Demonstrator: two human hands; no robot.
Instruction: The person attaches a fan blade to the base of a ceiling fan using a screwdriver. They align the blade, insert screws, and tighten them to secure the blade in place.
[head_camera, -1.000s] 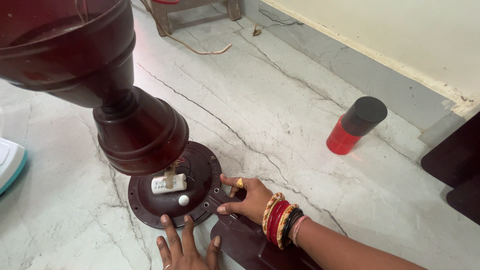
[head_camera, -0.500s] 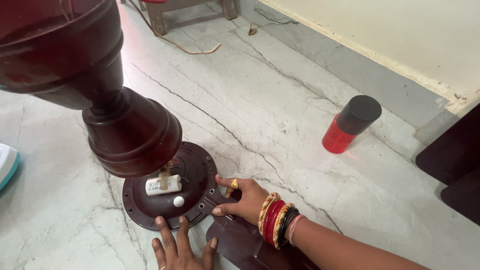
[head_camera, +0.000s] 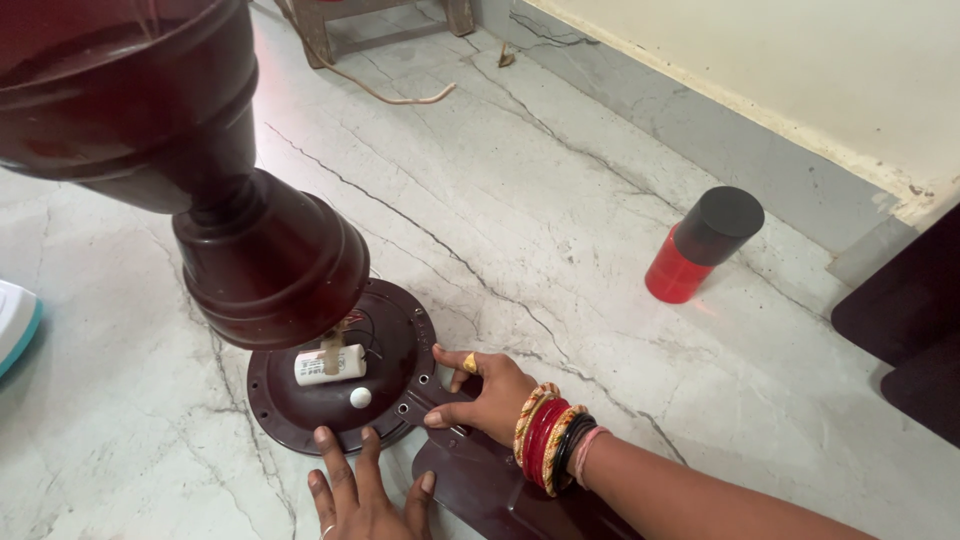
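Fingers of both hands lie open: right hand (head_camera: 490, 395) on the smooth brown blade (head_camera: 490, 485), left hand (head_camera: 365, 495) touching the round motor plate (head_camera: 300, 410).

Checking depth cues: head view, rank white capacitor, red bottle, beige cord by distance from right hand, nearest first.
1. White capacitor: on the fan motor plate, just left of the right hand.
2. Red bottle: right, near the wall.
3. Beige cord: top, by the wooden stool.

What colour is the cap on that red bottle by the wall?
Black: the cap tops the red bottle, seen from the head camera.
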